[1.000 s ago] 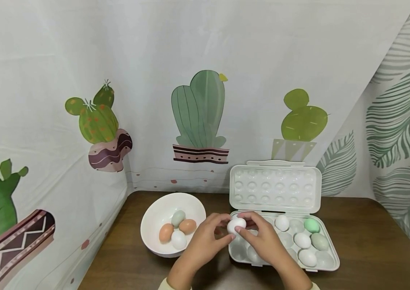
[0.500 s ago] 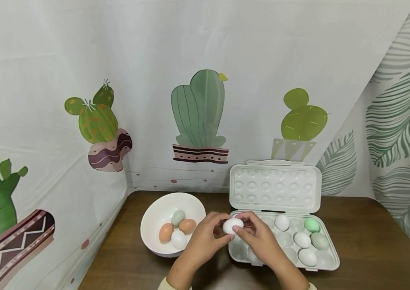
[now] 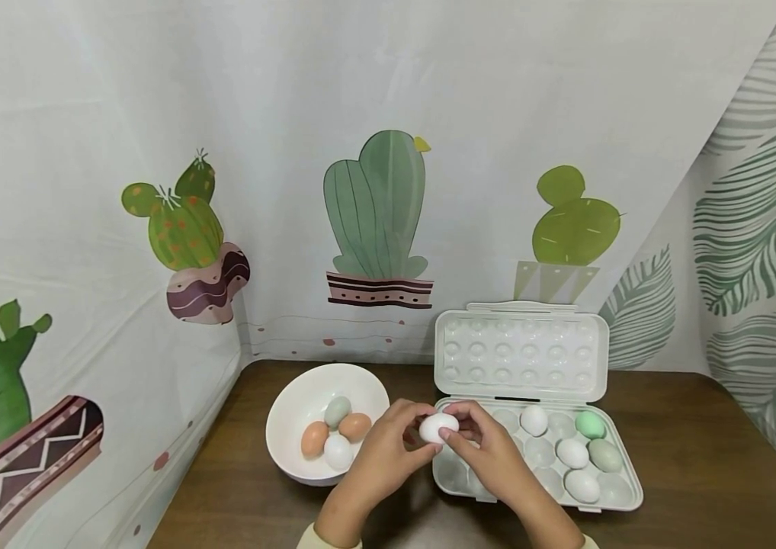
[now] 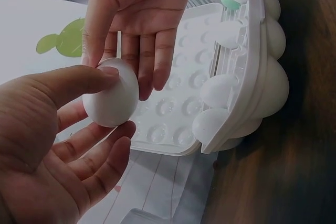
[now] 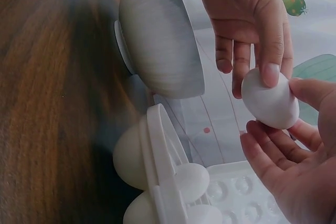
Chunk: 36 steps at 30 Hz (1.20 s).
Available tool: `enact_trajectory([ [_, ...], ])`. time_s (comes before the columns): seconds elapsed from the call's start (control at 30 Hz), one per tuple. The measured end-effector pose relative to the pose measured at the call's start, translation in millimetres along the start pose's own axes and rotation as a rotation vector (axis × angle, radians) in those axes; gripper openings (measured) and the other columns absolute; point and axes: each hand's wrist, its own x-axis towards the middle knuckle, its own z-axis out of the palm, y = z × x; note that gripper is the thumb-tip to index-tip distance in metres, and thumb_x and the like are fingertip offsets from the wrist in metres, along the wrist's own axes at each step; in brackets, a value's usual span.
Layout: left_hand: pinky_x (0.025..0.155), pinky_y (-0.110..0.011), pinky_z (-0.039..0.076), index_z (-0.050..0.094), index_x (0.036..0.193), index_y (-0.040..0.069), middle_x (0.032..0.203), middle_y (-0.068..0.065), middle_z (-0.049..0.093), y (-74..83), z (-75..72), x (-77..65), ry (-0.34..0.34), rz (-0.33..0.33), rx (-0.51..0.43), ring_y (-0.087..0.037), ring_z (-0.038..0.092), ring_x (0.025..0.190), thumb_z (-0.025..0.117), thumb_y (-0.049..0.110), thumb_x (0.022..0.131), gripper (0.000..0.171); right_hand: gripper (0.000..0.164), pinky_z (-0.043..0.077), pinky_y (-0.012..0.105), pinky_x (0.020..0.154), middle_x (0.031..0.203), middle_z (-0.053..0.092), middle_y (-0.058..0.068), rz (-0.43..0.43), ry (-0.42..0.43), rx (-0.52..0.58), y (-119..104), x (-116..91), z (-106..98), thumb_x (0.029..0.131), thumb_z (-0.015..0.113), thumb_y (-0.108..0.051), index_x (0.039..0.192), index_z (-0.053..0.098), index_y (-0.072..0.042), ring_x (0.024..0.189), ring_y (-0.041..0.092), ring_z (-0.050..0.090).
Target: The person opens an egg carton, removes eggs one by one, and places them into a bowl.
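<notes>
A white egg [image 3: 439,428] is held up between both hands, in front of the open egg carton [image 3: 624,499]. My left hand [image 3: 388,450] pinches the egg's left end; in the left wrist view its thumb lies across the shell, with fingers curled beneath. From the other side my right hand [image 3: 491,454] pinches the same egg, its thumb [image 5: 312,92] against one end. More white eggs [image 3: 572,454], a mint-green egg [image 3: 590,425] and a grey-green egg [image 3: 605,455] sit in the carton's cups. My right hand hides part of the carton's left side.
A white bowl [image 3: 285,423] stands to the left, holding a pale green egg [image 3: 338,412], orange eggs [image 3: 315,439] and a white egg [image 3: 338,452]. The carton's lid [image 3: 521,390] leans back against the cactus-print cloth [image 3: 278,267]. Everything stands on a dark wooden table [image 3: 703,465].
The held egg has shifted slightly left between the fingers and turned so its long side lies more sideways. Both hands stay in nearly the same place.
</notes>
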Motion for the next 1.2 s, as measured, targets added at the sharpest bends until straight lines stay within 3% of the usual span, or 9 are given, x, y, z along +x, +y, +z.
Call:
enact_trajectory([
  [0.23, 0.079, -0.025, 0.057, 0.066, 0.121, 0.017, 0.108, 0.005, 0.062, 0.8, -5.8, -0.4, 0.026, -0.009, 0.014, -0.006, 0.061, 0.089, 0.082, 0.018, 0.084, 0.040, 0.032, 0.055, 0.026, 0.094, 0.118, 0.068, 0.000, -0.046, 0.031, -0.073, 0.3, 0.9, -2.0, 0.098, 0.066, -0.027, 0.125, 0.062, -0.010, 0.107, 0.007, 0.065],
  [0.4, 0.080, -0.031, 0.058, 0.065, 0.121, 0.018, 0.109, 0.005, 0.061, -0.1, -12.4, -0.6, 0.051, -0.022, 0.000, -0.009, 0.061, 0.090, 0.082, 0.019, 0.085, 0.041, 0.030, 0.055, 0.027, 0.093, 0.120, 0.069, -0.001, -0.068, 0.069, -0.091, 2.3, 1.9, -6.2, 0.098, 0.067, -0.025, 0.126, 0.061, -0.015, 0.108, 0.010, 0.067],
  [0.63, 0.079, -0.028, 0.056, 0.060, 0.131, 0.019, 0.113, 0.003, 0.057, -3.5, -21.9, 0.2, 0.094, -0.073, 0.018, -0.009, 0.061, 0.092, 0.080, 0.021, 0.087, 0.048, 0.031, 0.056, 0.033, 0.093, 0.122, 0.068, 0.004, -0.068, 0.114, -0.146, 8.9, 5.2, -14.2, 0.098, 0.067, -0.024, 0.126, 0.062, -0.012, 0.108, 0.019, 0.069],
  [0.87, 0.077, -0.027, 0.057, 0.065, 0.134, 0.016, 0.119, 0.003, 0.058, -8.4, -32.2, -0.5, 0.145, -0.094, 0.034, -0.009, 0.063, 0.089, 0.079, 0.019, 0.086, 0.050, 0.036, 0.056, 0.037, 0.092, 0.125, 0.064, 0.005, -0.046, 0.160, -0.252, 17.9, 7.7, -16.0, 0.094, 0.071, -0.020, 0.128, 0.062, -0.008, 0.106, 0.025, 0.068],
  [1.03, 0.079, -0.032, 0.058, 0.066, 0.132, 0.014, 0.120, 0.001, 0.059, -12.8, -37.8, -0.2, 0.181, -0.109, 0.012, -0.010, 0.061, 0.095, 0.079, 0.017, 0.086, 0.048, 0.044, 0.055, 0.044, 0.094, 0.134, 0.057, 0.012, -0.083, 0.197, -0.378, 27.4, 8.5, -15.7, 0.090, 0.074, -0.013, 0.132, 0.061, -0.007, 0.116, 0.029, 0.062],
  [1.2, 0.078, -0.031, 0.058, 0.067, 0.130, 0.013, 0.121, -0.003, 0.060, -18.6, -41.6, -0.1, 0.225, -0.110, 0.001, -0.013, 0.064, 0.097, 0.080, 0.013, 0.085, 0.047, 0.051, 0.052, 0.051, 0.100, 0.144, 0.048, 0.019, -0.025, 0.202, -0.420, 35.9, 7.6, -17.1, 0.089, 0.074, -0.014, 0.136, 0.057, -0.006, 0.123, 0.035, 0.060],
])
